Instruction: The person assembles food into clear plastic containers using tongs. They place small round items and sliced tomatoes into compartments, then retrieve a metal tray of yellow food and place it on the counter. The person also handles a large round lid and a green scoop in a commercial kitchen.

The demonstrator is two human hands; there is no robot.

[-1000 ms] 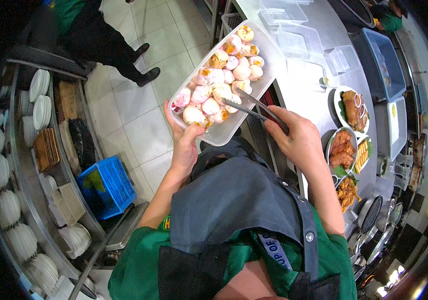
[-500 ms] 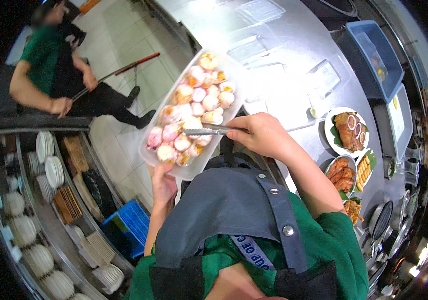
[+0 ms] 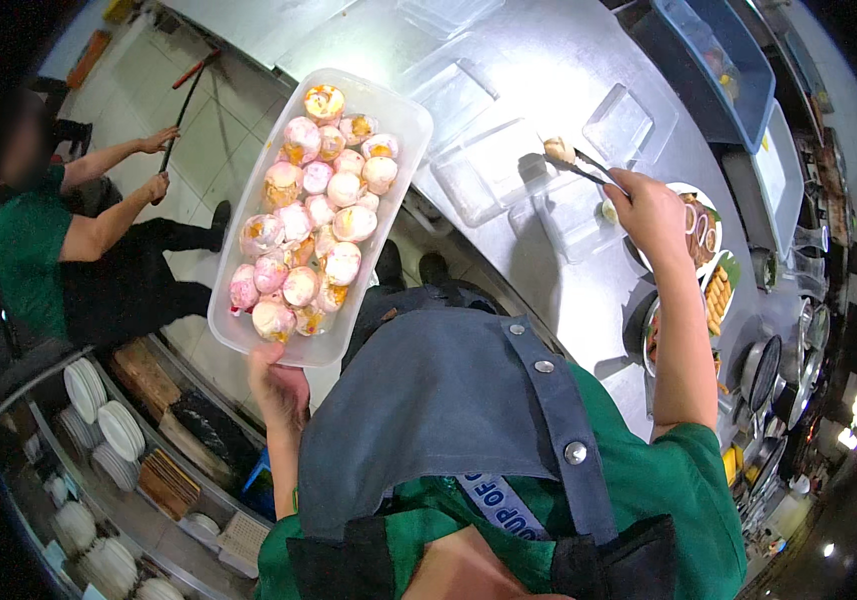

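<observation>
My left hand (image 3: pixel 282 385) grips the near end of a translucent plastic tub (image 3: pixel 329 345), its thumb over the rim and its other fingers partly hidden below. The tub is full of pink-stained, round pieces (image 3: pixel 319 210) with yellow-orange patches, which look like peeled salted eggs. Over the metal table, my right hand (image 3: pixel 654 215) squeezes a pair of tongs (image 3: pixel 589 172). One pale egg (image 3: pixel 560 150) sits between the tong tips, above the clear plastic containers (image 3: pixel 494 170). A small pale piece (image 3: pixel 610 210) lies at one container's edge.
Beyond my right hand stand plates of cooked food (image 3: pixel 704 235), a blue bin (image 3: pixel 734 85) and pans (image 3: pixel 761 372). To the left, a person in green (image 3: pixel 89 235) holds a long handle (image 3: pixel 184 115) over the tiled floor. Shelves of stacked plates (image 3: pixel 121 430) fill the lower left.
The tongs have gone from inside the tub rightward to over the table, now carrying an egg. The tub sits farther left in view. The other person's long handle has swung more upright.
</observation>
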